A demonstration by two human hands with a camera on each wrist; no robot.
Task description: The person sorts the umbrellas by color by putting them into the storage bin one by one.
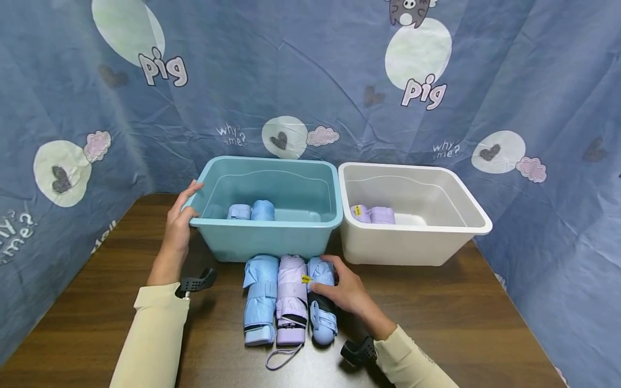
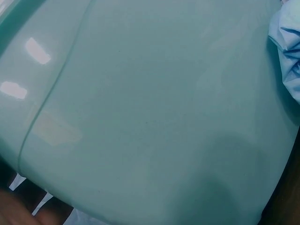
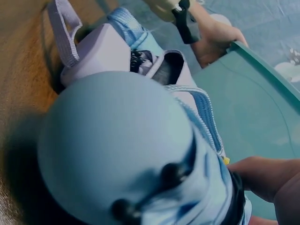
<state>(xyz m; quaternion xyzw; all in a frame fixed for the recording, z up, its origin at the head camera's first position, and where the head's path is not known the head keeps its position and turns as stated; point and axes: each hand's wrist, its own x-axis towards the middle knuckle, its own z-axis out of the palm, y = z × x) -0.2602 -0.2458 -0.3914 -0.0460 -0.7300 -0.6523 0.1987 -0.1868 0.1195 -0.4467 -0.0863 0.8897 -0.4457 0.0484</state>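
Three folded umbrellas lie side by side before the teal bin: a light blue umbrella, a lilac umbrella with a loose wrist strap, and a second blue umbrella with a round handle. My right hand grips that right-hand blue umbrella, thumb on its left side and fingers near its far end. At the bin's left corner, my left hand holds the rim. Only part of the left hand shows in the left wrist view, beside the bin's wall.
Inside the teal bin are two blue rolled umbrellas. A white bin stands against its right side, with two lilac rolled umbrellas inside. Behind both bins hangs a blue printed cloth. All stands on a brown wooden table.
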